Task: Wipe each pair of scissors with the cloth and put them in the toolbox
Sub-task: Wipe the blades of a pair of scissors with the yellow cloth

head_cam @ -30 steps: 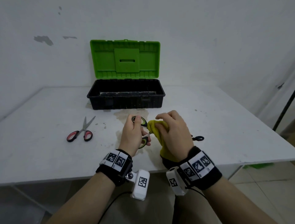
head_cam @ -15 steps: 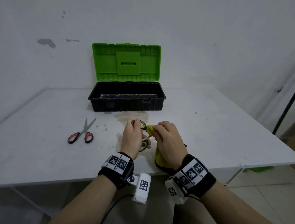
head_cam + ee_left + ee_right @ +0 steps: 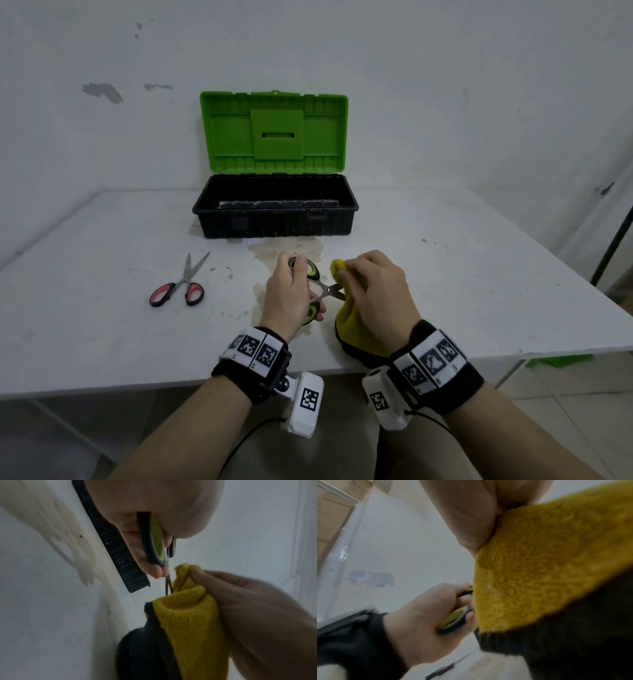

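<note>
My left hand [image 3: 295, 295] grips the green-and-black handles of a pair of scissors [image 3: 317, 286], blades slightly apart and pointing right. My right hand [image 3: 371, 291] holds a yellow cloth with a black edge [image 3: 352, 329], folded around the blades. In the left wrist view the scissors [image 3: 154, 543] run into the cloth [image 3: 188, 615], so the blade tips are hidden. The right wrist view shows the cloth [image 3: 547, 568] close up and my left hand [image 3: 436, 615] on the handle. Red-handled scissors [image 3: 181, 286] lie on the table at the left. The black toolbox [image 3: 275, 219] stands open behind, green lid [image 3: 274, 132] upright.
The white table [image 3: 462, 274] has a brownish stain [image 3: 284, 248] in front of the toolbox. Its front edge runs just under my wrists. A white wall stands right behind the toolbox. A dark pole [image 3: 613, 246] leans off the table's right side.
My right hand has slid the cloth to the right along the blades, baring the pivot and part of the blades. My left hand keeps its grip on the handles.
</note>
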A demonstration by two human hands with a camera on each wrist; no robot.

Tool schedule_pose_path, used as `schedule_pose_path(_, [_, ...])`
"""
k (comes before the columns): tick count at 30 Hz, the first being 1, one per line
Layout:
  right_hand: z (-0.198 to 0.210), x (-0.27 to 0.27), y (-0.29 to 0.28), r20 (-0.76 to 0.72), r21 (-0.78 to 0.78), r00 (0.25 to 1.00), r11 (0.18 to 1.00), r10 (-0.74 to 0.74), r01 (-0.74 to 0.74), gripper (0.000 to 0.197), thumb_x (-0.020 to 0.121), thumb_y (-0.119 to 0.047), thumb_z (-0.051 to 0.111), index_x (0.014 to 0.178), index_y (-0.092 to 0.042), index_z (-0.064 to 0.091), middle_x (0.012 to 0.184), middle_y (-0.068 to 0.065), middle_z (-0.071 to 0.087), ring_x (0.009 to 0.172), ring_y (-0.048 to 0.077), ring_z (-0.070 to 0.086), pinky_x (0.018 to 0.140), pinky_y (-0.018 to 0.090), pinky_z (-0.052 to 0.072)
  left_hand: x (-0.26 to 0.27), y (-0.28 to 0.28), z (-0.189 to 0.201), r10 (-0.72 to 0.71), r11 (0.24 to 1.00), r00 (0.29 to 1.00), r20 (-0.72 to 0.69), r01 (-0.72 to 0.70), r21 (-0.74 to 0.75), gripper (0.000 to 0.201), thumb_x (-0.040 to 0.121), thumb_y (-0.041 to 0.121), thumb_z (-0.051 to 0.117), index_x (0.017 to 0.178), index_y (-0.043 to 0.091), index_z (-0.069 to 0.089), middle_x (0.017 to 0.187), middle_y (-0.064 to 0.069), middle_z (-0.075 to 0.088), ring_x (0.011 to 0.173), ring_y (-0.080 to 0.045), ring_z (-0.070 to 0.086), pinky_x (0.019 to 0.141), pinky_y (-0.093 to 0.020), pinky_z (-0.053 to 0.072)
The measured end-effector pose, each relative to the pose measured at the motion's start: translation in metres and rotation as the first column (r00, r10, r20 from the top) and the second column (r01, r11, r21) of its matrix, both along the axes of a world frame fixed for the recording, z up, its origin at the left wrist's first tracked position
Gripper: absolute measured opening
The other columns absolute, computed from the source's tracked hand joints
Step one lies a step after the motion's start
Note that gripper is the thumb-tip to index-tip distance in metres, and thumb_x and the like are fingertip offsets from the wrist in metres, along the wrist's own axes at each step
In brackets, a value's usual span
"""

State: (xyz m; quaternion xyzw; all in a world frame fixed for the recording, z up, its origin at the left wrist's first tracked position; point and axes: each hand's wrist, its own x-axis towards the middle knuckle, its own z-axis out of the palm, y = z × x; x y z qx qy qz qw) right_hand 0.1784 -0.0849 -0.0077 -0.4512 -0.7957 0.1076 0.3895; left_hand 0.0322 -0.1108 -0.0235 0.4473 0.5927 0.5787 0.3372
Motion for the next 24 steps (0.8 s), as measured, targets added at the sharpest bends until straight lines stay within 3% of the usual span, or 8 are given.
schedule_pose_path(3, [-0.004, -0.012, -0.011, 0.107, -0.056, 0.991, 0.996, 0.076, -0.071, 0.018, 0.093, -0.026, 0.06, 0.099, -0.014, 0.072, 0.097, -0.001, 0.056, 0.083, 0.014, 0.054, 0.077, 0.026, 0.046, 0.002, 0.002, 0.0, -0.003, 0.999, 0.999, -0.052, 0.005, 0.042, 0.026, 0.108, 0.032, 0.035, 0.103, 0.009, 0.047, 0.067, -0.01, 0.055, 0.044, -0.022, 0.06, 0.043, -0.039, 0.053])
schedule_pose_path(7, [-0.002, -0.009, -0.001, 0.173, -0.119, 0.985, 0.993, -0.007, 0.028, 0.024, 0.096, -0.03, 0.054, 0.097, -0.015, 0.072, 0.098, 0.0, 0.054, 0.083, 0.016, 0.054, 0.079, 0.03, 0.047, 0.002, -0.002, -0.003, -0.044, 0.998, 0.998, -0.035, 0.046, 0.046, 0.024, 0.108, 0.033, 0.035, 0.101, 0.013, 0.046, 0.058, -0.011, 0.057, 0.046, -0.034, 0.061, 0.045, -0.047, 0.053])
schedule_pose_path(10, [0.0, -0.011, -0.008, 0.085, -0.014, 0.995, 0.999, 0.044, -0.043, 0.02, 0.096, -0.027, 0.056, 0.095, -0.014, 0.071, 0.096, 0.0, 0.055, 0.079, 0.015, 0.054, 0.074, 0.027, 0.047, -0.002, 0.002, -0.004, -0.017, 1.0, 1.0, 0.004, 0.017, -0.006, 0.028, 0.108, 0.037, 0.033, 0.103, 0.014, 0.048, 0.069, -0.014, 0.055, 0.048, -0.031, 0.063, 0.044, -0.038, 0.052])
schedule_pose_path(13, [-0.004, -0.017, -0.016, 0.192, -0.008, 0.971, 0.989, 0.144, -0.145, 0.018, 0.095, -0.022, 0.057, 0.093, -0.012, 0.071, 0.095, 0.003, 0.054, 0.075, 0.02, 0.055, 0.07, 0.029, 0.046, -0.005, 0.006, -0.007, 0.024, 0.999, 0.999, -0.041, -0.026, -0.034, 0.03, 0.106, 0.042, 0.033, 0.1, 0.019, 0.051, 0.077, -0.012, 0.056, 0.058, -0.026, 0.066, 0.049, -0.041, 0.056])
schedule_pose_path(17, [0.001, -0.009, -0.008, 0.346, -0.1, 0.92, 0.982, 0.183, -0.158, 0.025, 0.097, -0.029, 0.053, 0.097, -0.013, 0.072, 0.099, 0.002, 0.053, 0.081, 0.021, 0.057, 0.074, 0.031, 0.048, -0.008, 0.002, -0.009, 0.009, 1.0, 1.0, 0.006, -0.009, -0.023, 0.03, 0.108, 0.036, 0.032, 0.097, 0.012, 0.045, 0.07, -0.018, 0.052, 0.046, -0.033, 0.061, 0.044, -0.036, 0.05])
schedule_pose_path(20, [0.01, -0.006, -0.009, 0.366, -0.101, 0.909, 0.979, 0.201, -0.176, 0.026, 0.097, -0.032, 0.052, 0.097, -0.016, 0.073, 0.099, 0.0, 0.052, 0.081, 0.019, 0.056, 0.074, 0.031, 0.048, -0.007, -0.002, -0.009, 0.01, 1.0, 1.0, 0.021, -0.01, -0.003, 0.031, 0.108, 0.036, 0.032, 0.099, 0.01, 0.045, 0.069, -0.017, 0.052, 0.046, -0.032, 0.06, 0.044, -0.036, 0.05])
schedule_pose_path(24, [0.012, -0.021, -0.018, 0.402, -0.123, 0.879, 0.967, 0.255, -0.224, 0.022, 0.097, -0.021, 0.051, 0.091, -0.013, 0.071, 0.097, 0.002, 0.049, 0.074, 0.019, 0.054, 0.069, 0.028, 0.045, -0.006, 0.003, -0.01, 0.053, 0.998, 0.989, -0.14, -0.047, 0.047, 0.03, 0.108, 0.033, 0.034, 0.094, 0.012, 0.049, 0.073, -0.008, 0.054, 0.06, -0.023, 0.055, 0.045, -0.03, 0.048])
